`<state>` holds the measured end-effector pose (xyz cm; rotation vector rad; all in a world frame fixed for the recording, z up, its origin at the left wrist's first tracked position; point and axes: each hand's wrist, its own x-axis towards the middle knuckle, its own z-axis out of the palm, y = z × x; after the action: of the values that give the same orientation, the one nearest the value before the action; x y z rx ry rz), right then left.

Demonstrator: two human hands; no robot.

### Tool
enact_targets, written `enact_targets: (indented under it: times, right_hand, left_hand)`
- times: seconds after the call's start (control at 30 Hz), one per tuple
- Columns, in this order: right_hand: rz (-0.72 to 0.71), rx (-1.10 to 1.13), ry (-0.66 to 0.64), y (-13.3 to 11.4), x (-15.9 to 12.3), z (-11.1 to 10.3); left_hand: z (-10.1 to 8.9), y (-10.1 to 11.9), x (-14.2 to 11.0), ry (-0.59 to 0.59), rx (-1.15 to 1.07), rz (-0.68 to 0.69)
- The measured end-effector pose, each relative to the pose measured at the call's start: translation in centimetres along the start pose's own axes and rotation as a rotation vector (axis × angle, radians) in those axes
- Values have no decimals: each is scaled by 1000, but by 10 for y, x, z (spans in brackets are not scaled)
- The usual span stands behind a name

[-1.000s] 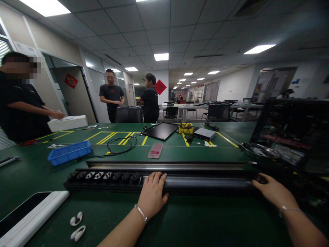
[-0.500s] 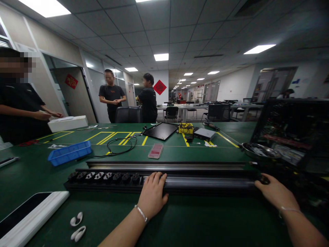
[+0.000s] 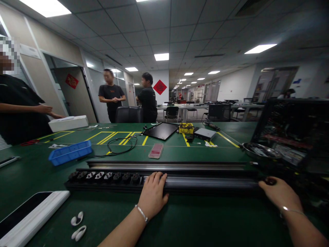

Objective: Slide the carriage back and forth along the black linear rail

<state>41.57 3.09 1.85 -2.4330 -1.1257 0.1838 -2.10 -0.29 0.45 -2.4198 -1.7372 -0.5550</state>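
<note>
Long black metal strip [image 3: 205, 182] lies lengthwise on the green tabletop [image 3: 205, 219], near edge, straight in front of the person; row of black and white socket blocks [image 3: 108, 176] along its left half. Left hand [image 3: 153, 193] rests across the strip's middle, fingers spread little and nearly straight, thumb at the near side; palm over it, not wrapped round. Right hand [image 3: 282, 193] is just off the strip's right end, thumb and fingers closed on a small dark piece [image 3: 270, 180]; too dim there to tell whether it joins the strip. Risk, I'd say: a skewed pull or twist on that piece could swing the strip under a light left palm, knocking the long black rail with a shiny face [image 3: 167, 166] just behind. Dropped, the piece could get lost beside the open black computer case [image 3: 285, 130]. Shiny metal bowl [image 3: 245, 150] near that, blue plastic bin [image 3: 72, 157] far left.
</note>
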Motion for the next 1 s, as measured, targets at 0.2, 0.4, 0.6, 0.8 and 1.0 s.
enact_targets:
  times: [0.2, 0.4, 0.6, 0.8, 1.0]
  right_hand:
    - [42, 8, -5, 3, 1, -2]
    - [44, 41, 36, 4, -2, -6]
    - [77, 36, 53, 13, 6, -2]
    - [125, 27, 56, 17, 7, -2]
    - [185, 56, 84, 20, 11, -2]
  left_hand:
    - [0, 0, 0, -9, 0, -3]
    - [0, 0, 2, 0, 0, -2]
    - [0, -1, 1, -2, -7, 4]
    - [-3, 0, 0, -11, -13, 0]
    - [-2, 0, 0, -9, -18, -1]
